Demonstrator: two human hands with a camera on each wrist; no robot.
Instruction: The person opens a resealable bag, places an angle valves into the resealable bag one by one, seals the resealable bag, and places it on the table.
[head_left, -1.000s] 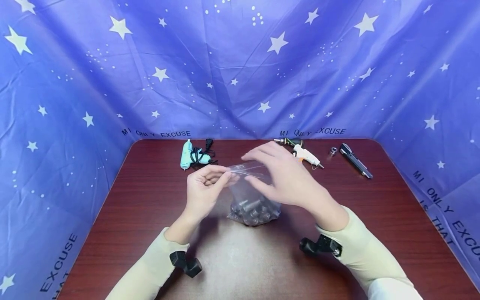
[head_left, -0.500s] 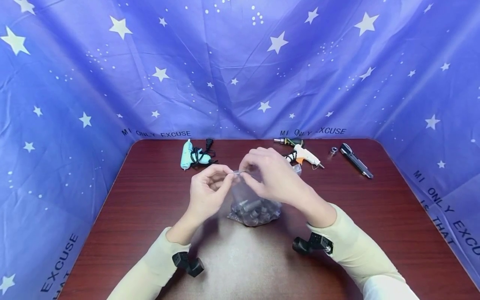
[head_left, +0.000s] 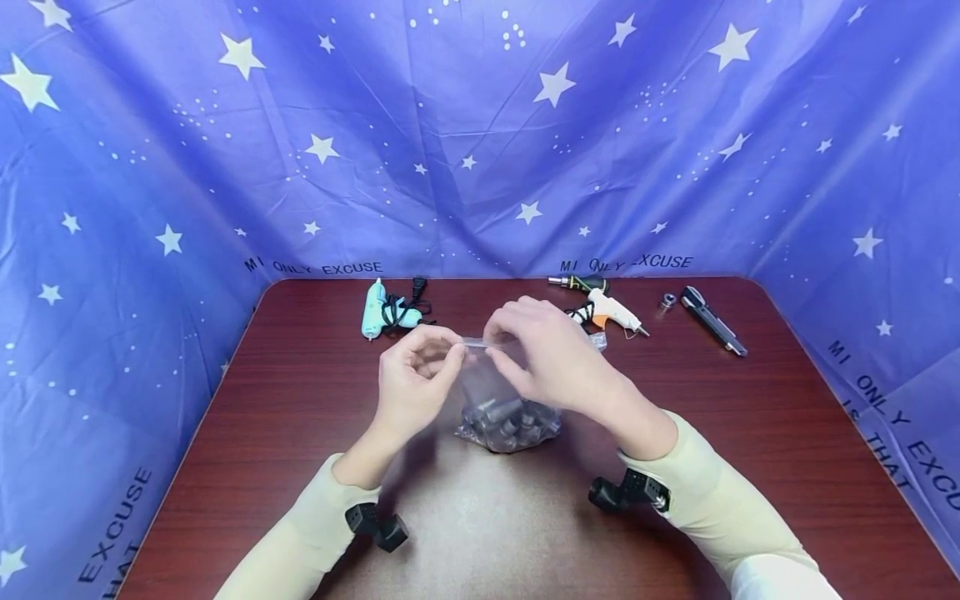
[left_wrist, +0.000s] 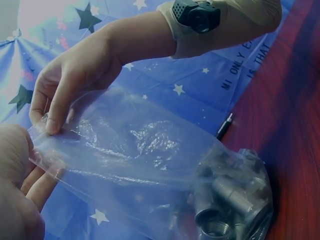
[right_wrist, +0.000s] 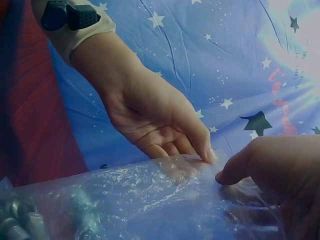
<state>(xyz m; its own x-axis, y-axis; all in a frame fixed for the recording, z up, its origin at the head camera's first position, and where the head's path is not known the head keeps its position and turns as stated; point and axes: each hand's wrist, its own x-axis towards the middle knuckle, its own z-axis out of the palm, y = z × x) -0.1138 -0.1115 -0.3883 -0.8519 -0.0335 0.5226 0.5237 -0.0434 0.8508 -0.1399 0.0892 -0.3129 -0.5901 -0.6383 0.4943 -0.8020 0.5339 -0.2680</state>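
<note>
A clear plastic bag [head_left: 483, 385] stands upright in the middle of the table, its bottom filled with several grey metal sockets [left_wrist: 232, 195]. My left hand [head_left: 416, 375] pinches the left part of the bag's top edge between thumb and forefinger. Close beside it, my right hand [head_left: 551, 354] pinches the same edge with thumb and fingertips. The top is drawn taut in the short gap between the two hands. In the right wrist view the bag's film passes behind the right thumb, and the other right fingers are partly hidden.
A mint glue gun [head_left: 375, 310] with a black cord lies at the back left. At the back right are a screwdriver [head_left: 588, 284], a white glue gun [head_left: 617, 312], a small metal socket [head_left: 667, 301] and a utility knife [head_left: 712, 321]. A starry blue cloth [head_left: 480, 125] surrounds the table.
My right hand, spread above the bag's top a second ago, has come down and left and now pinches the edge. My left hand keeps its pinch and has barely moved.
</note>
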